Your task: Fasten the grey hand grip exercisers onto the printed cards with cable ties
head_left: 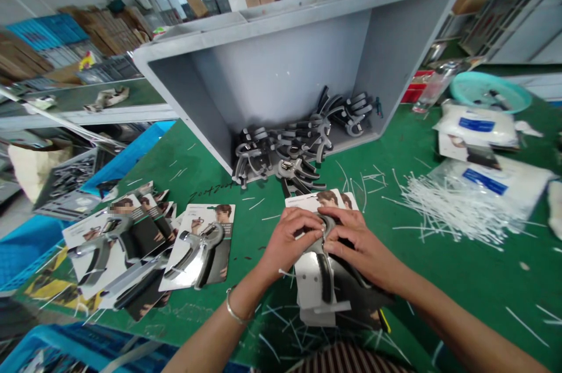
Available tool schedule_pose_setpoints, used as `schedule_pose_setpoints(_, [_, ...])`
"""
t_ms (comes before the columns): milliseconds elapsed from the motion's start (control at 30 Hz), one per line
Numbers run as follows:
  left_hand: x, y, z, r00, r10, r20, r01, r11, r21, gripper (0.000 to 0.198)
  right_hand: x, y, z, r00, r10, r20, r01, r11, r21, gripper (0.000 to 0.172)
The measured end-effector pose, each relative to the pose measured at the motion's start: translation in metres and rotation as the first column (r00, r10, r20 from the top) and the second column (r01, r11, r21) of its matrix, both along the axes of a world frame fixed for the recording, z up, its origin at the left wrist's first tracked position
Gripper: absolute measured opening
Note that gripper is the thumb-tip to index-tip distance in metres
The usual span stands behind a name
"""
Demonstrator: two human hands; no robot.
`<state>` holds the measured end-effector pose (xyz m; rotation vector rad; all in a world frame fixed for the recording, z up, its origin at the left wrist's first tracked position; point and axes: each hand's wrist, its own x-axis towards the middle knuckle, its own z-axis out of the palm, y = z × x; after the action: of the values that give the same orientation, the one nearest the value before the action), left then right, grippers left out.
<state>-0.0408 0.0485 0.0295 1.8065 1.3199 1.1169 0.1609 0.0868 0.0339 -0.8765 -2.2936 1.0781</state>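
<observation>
My left hand (293, 236) and my right hand (356, 241) meet over a hand gripper (325, 267) lying on a printed backing card (309, 279) on the green table. The fingers of both hands are pinched together at the top of the gripper, near its spring end. Whether a thin tie sits between the fingertips is too small to tell. A silver bracelet (234, 308) circles my left wrist. More cards lie stacked beneath the one under my hands.
A grey bin (281, 68) tipped on its side holds a heap of loose hand grippers (298, 150). Finished carded grippers (197, 247) lie fanned at left. White plastic ties (456, 206) are piled at right beside white bags (478, 127) and a teal bowl (489, 91). A person stands behind the bin.
</observation>
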Motion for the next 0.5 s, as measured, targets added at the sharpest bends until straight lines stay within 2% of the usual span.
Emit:
schedule_pose_setpoints(167, [-0.002,0.000,0.000,0.999,-0.027,-0.028,0.027,0.999,0.025,0.006,0.001,-0.001,0.002,1.000,0.002,0.001,-0.002,1.000,-0.023,0.018])
schedule_pose_setpoints(300, [-0.008,-0.001,0.003,0.992,-0.119,-0.029,0.120,0.993,0.016,0.010,-0.002,-0.001,0.002,0.997,-0.070,-0.033,0.068,0.995,-0.068,0.018])
schedule_pose_setpoints(433, [-0.011,0.003,0.019,0.995,-0.095,0.002,0.095,0.992,-0.079,0.011,-0.005,0.000,-0.001,0.995,-0.086,-0.053,0.084,0.996,-0.028,0.019])
schedule_pose_setpoints(500, [-0.008,0.003,0.033,0.994,-0.071,-0.083,0.065,0.995,-0.077,0.012,-0.006,0.000,-0.003,0.996,-0.072,-0.053,0.072,0.997,-0.002,0.014])
